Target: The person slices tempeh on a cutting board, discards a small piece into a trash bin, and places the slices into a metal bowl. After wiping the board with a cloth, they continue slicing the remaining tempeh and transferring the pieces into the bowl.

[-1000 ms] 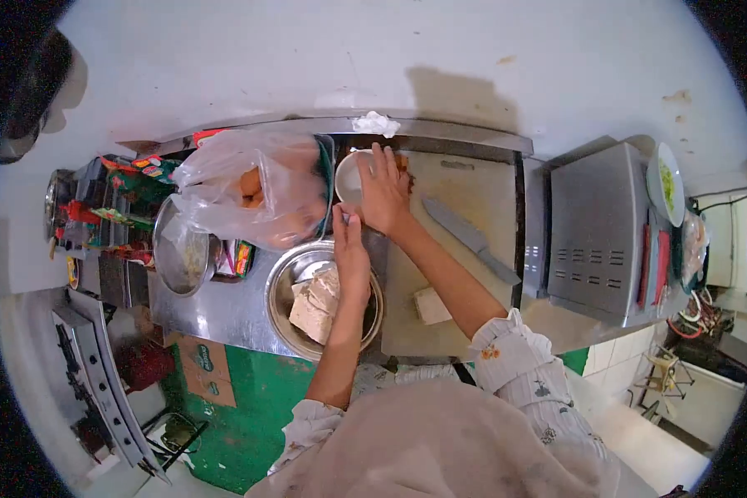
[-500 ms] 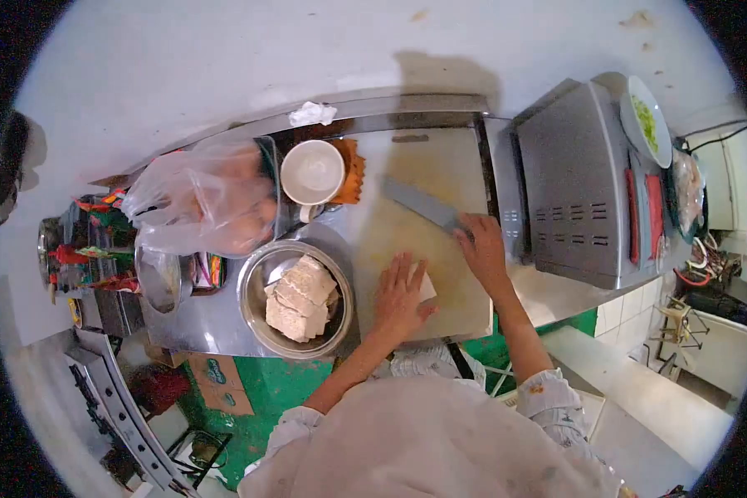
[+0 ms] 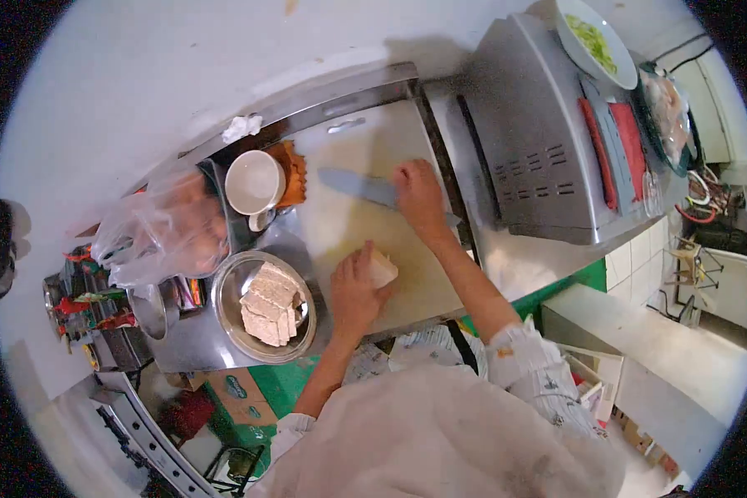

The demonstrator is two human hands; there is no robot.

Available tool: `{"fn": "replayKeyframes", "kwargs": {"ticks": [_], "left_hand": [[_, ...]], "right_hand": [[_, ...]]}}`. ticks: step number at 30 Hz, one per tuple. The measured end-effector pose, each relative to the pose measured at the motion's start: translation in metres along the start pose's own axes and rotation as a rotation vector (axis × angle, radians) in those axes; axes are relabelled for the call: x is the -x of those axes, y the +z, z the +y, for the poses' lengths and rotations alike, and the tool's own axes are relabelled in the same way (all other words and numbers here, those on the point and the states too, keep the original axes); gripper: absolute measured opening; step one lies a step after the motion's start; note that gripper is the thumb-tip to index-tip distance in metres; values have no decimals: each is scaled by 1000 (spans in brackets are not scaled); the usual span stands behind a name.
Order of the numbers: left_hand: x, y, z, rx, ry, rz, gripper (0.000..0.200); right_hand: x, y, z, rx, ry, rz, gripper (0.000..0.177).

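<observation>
My left hand [image 3: 357,286] is at the near part of the pale cutting board [image 3: 328,149], with its fingers and thumb around a small cream-coloured block [image 3: 380,270]. Further up the board my right hand [image 3: 419,199] is closed over the handle end of a broad grey knife [image 3: 357,184]. The blade lies across the board, pointing left, apart from the block. Left of the board, a metal bowl [image 3: 222,325] holds several pale, rough-surfaced slabs [image 3: 270,305].
A white mug [image 3: 255,184] stands beside an orange packet [image 3: 291,176] behind the bowl. Clear plastic bags [image 3: 162,228] lie at the left. On the right, a metal appliance [image 3: 531,133] carries a white bowl of chopped greens [image 3: 593,46], with red-and-grey items [image 3: 612,149] nearby.
The camera view has shifted, so the counter items appear further left. My left fingers have moved from lying over the block to its side, exposing more of it. My right fingers have closed more.
</observation>
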State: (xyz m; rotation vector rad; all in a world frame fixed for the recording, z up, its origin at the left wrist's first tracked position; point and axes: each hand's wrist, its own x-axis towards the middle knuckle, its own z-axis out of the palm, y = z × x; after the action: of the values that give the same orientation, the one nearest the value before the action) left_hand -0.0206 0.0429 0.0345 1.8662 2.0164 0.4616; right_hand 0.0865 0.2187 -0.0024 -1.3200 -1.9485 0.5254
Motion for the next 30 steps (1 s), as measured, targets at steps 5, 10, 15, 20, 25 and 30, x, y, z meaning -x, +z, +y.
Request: {"fn": "replayKeyframes", "kwargs": {"ticks": [5,10,15,20,25,30], "left_hand": [[-9,-9,7,549,-191,216,92],[-14,-3,10,439,-180,235,94],[-10,17,5,550,-142,300,91],[2,24,-3,523,-65,333,88],[4,14,5,630,-89,355,84],[7,32,-16,622,-32,296,81]], "right_hand": [[128,-106,28,13,372,124,11],[175,-152,72,153,455,177,11],[155,-147,59,370,344,127,16],[113,-95,17,250,19,-42,25],[64,-51,13,359,-167,-105,33],[69,-45,18,462,-104,-300,35]]}}
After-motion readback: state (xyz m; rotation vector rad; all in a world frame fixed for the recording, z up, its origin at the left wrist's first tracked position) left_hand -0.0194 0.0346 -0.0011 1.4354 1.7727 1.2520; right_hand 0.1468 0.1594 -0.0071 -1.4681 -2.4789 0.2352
